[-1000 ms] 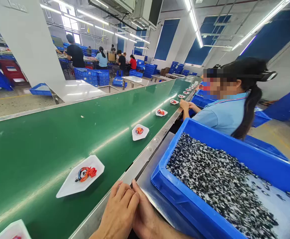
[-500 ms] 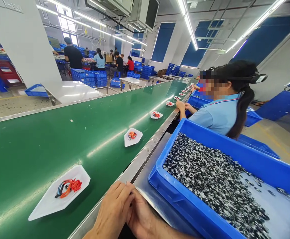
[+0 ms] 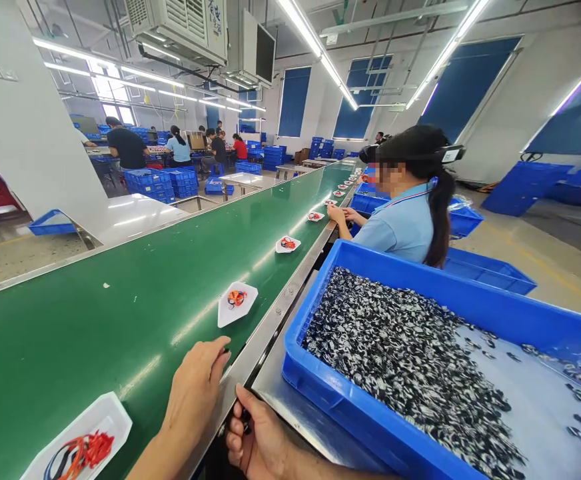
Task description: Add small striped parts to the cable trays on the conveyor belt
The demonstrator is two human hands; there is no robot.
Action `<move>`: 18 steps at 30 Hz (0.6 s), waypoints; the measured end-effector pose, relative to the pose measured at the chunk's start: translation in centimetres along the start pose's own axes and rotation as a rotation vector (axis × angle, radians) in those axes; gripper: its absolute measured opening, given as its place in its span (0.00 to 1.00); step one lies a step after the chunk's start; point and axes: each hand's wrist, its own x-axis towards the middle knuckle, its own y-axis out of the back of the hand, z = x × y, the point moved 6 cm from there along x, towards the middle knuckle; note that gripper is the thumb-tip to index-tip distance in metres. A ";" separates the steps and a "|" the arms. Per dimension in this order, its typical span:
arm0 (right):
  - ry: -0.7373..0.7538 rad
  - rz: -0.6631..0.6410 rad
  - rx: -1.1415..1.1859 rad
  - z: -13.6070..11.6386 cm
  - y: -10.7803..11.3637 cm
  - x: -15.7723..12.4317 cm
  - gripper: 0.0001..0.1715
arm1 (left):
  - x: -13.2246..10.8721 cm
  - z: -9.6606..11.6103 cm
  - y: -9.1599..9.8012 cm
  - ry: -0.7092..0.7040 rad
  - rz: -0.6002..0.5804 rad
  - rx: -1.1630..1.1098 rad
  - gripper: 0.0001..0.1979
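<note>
nearby, white tray (image 3: 231, 315) with orange-blue cords (image 3: 236, 298); left hand (image 3: 193, 390) fingers open, right hand (image 3: 258, 433) fingers curled

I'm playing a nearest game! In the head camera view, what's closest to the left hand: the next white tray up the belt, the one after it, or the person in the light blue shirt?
From the left hand:
1. White plastic tray with orange cords, just ahead on the green conveyor belt.
2. Next white tray, farther along the belt.
3. Person in the light blue shirt, beyond, right of the belt.
</note>
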 end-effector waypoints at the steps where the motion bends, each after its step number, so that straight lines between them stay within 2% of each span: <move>1: -0.004 -0.002 -0.003 -0.1 -0.1 -0.1 0.23 | 1.0 -0.3 -0.1 0.028 -0.047 0.080 0.12; 4: -0.037 0.000 -0.024 -0.2 -0.2 -0.2 0.24 | 4.0 -0.4 -0.3 0.019 -0.156 0.256 0.12; 9: -0.085 -0.040 -0.048 0.0 0.1 0.4 0.26 | 7.2 -0.5 -1.0 -0.045 -0.224 0.374 0.13; 14: -0.082 -0.101 -0.035 0.0 0.4 1.1 0.25 | 7.4 -1.4 -1.7 -0.067 -0.264 0.456 0.10; 18: -0.087 -0.078 -0.019 -0.1 0.2 0.8 0.24 | 6.2 -1.2 -0.4 -0.092 -0.250 0.492 0.13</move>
